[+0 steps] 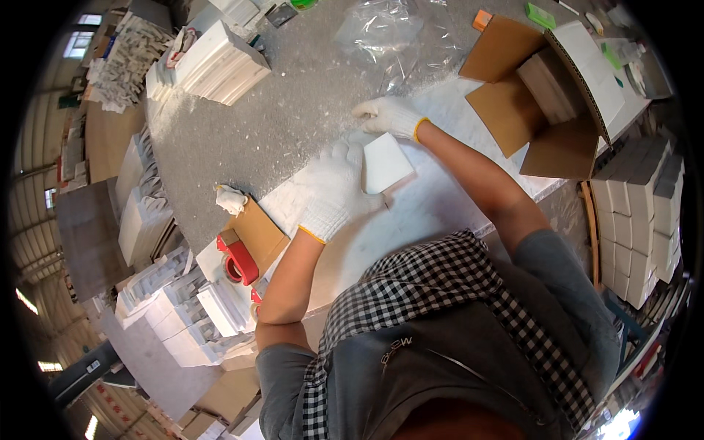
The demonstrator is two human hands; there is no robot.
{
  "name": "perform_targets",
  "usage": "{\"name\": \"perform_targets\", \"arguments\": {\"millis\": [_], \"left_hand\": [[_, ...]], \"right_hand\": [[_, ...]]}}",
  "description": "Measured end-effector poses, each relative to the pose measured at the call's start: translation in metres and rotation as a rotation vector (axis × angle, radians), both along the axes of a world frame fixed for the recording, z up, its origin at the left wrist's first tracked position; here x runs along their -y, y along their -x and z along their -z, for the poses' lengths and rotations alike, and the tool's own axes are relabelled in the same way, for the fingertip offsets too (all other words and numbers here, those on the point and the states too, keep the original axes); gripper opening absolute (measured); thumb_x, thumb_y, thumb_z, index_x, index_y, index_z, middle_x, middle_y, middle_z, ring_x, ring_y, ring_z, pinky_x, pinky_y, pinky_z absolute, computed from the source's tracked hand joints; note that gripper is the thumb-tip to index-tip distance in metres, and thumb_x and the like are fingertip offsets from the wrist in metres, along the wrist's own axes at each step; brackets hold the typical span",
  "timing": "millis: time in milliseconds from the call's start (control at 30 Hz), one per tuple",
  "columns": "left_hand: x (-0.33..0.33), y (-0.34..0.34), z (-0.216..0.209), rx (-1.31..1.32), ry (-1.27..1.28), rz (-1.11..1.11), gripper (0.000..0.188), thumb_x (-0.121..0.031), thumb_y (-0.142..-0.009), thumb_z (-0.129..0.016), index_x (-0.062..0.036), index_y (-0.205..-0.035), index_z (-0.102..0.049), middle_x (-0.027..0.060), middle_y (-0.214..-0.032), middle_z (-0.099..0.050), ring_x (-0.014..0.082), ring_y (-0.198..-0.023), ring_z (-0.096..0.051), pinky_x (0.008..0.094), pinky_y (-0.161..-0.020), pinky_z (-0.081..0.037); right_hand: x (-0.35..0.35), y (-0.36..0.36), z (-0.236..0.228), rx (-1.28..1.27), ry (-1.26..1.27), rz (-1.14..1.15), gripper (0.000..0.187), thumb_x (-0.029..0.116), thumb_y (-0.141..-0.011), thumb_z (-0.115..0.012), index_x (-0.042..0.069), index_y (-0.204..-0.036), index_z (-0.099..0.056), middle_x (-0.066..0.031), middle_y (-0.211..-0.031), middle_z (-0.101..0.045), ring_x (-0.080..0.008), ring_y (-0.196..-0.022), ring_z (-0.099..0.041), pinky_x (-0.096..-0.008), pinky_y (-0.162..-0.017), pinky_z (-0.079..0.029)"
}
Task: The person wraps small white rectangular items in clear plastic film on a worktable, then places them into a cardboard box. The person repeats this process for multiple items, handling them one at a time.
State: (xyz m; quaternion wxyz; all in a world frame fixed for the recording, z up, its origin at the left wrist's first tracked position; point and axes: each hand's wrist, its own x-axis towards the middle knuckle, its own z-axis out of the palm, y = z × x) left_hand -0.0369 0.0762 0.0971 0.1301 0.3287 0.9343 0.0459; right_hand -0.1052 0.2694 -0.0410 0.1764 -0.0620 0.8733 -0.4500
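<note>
A white square tile or slab (387,164) lies on the pale marble-look work surface in front of me. My left hand (331,180), in a white knit glove with a yellow cuff edge, is at the tile's left side. Its fingers point away from me and its thumb is spread toward the tile's near edge. My right hand (390,117), gloved the same way, is at the far edge of the tile, its fingers pointing left and loosely bent. Nothing shows in its fingers. Whether either hand presses on the tile is hard to see.
An open cardboard box (513,110) with stacked pieces inside stands at the right. Clear plastic film (385,37) lies at the far side. A red tape dispenser (238,258) and cardboard piece (258,233) are at the left. Stacked white slabs (224,64) stand far left.
</note>
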Motion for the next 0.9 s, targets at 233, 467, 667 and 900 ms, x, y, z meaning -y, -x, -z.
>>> {"name": "perform_targets", "arguments": {"millis": [233,467,667,900], "left_hand": [[-0.002,-0.015,-0.006,0.035,0.03,-0.127,0.081,-0.05,-0.069,-0.08,0.0045,-0.126,-0.057,0.0236,-0.122,-0.063,0.0386,-0.115,-0.059,0.0463,-0.096,-0.05],[0.008,-0.006,-0.002,0.155,0.027,-0.119,0.094,-0.05,-0.067,-0.083,0.0024,-0.137,-0.051,0.0213,-0.128,-0.058,0.038,-0.125,-0.053,0.0457,-0.103,-0.046],[0.013,-0.015,0.0,0.153,-0.173,-0.287,0.098,-0.047,-0.07,-0.084,0.0053,-0.143,-0.047,0.0241,-0.135,-0.057,0.0395,-0.13,-0.051,0.0453,-0.108,-0.044],[0.088,0.009,0.09,0.472,-0.899,-1.153,0.083,-0.051,-0.089,-0.074,0.009,-0.142,-0.053,0.0224,-0.131,-0.065,0.0293,-0.112,-0.065,0.037,-0.098,-0.05]], "right_hand": [[-0.002,0.004,0.009,-0.045,0.124,-0.037,0.05,0.027,-0.084,-0.07,0.008,-0.13,-0.069,-0.0169,-0.125,-0.071,-0.029,-0.115,-0.068,-0.0369,-0.1,-0.051],[-0.003,0.004,0.01,0.072,0.189,-0.003,0.051,0.03,-0.086,-0.071,0.003,-0.129,-0.068,-0.0186,-0.126,-0.071,-0.0289,-0.115,-0.068,-0.0368,-0.099,-0.052],[-0.002,0.015,0.003,-0.001,0.063,-0.012,0.06,0.032,-0.083,-0.072,0.002,-0.135,-0.065,-0.022,-0.126,-0.07,-0.0321,-0.116,-0.067,-0.0388,-0.098,-0.052],[0.008,0.034,-0.001,0.198,0.361,0.037,0.068,0.014,-0.082,-0.074,0.003,-0.146,-0.055,-0.0117,-0.111,-0.074,-0.0151,-0.098,-0.068,-0.0284,-0.085,-0.053]]}}
